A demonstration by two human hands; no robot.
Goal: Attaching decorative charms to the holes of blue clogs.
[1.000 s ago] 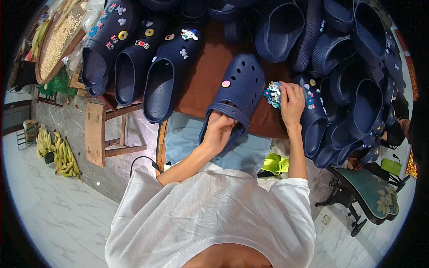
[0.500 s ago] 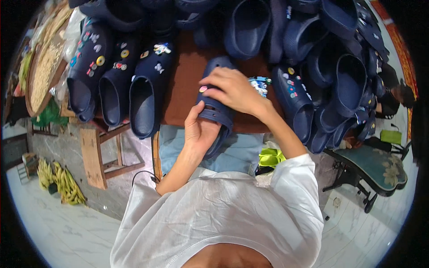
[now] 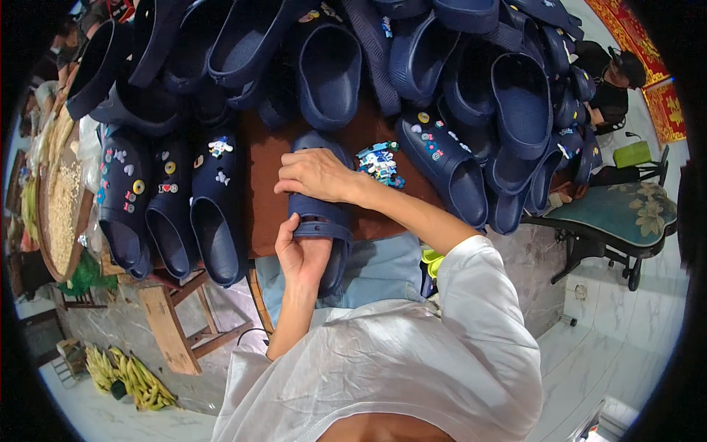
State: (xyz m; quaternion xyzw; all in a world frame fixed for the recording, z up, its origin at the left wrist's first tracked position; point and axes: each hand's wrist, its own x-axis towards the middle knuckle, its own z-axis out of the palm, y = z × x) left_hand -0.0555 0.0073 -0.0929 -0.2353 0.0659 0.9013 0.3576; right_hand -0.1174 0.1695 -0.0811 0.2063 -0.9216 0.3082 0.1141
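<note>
A navy clog [image 3: 335, 214] is between my two hands, its toe pointing away from me over the table. The fingers of my left hand [image 3: 303, 258] are inside its opening, with the thumb pressed on the outside by the strap. My right hand [image 3: 318, 175] lies across the top of the clog, its fingers bent over the left side. Whatever is beneath those fingers is hidden. Just right of the clog is a small heap of colourful shoe charms [image 3: 379, 163].
Three charm-decorated clogs [image 3: 215, 173] stand at the left, and another decorated clog [image 3: 438, 162] at the right. Plain navy clogs [image 3: 329, 77] are piled along the back. A wooden stool [image 3: 171, 328], bananas [image 3: 140, 379] and a green-seated chair [image 3: 618, 217] stand around. Another person [image 3: 615, 81] is at far right.
A pink charm seen earlier at my right fingertips is out of sight now. My right hand has flattened over the clog. The whole view has shifted, showing more of the back pile.
</note>
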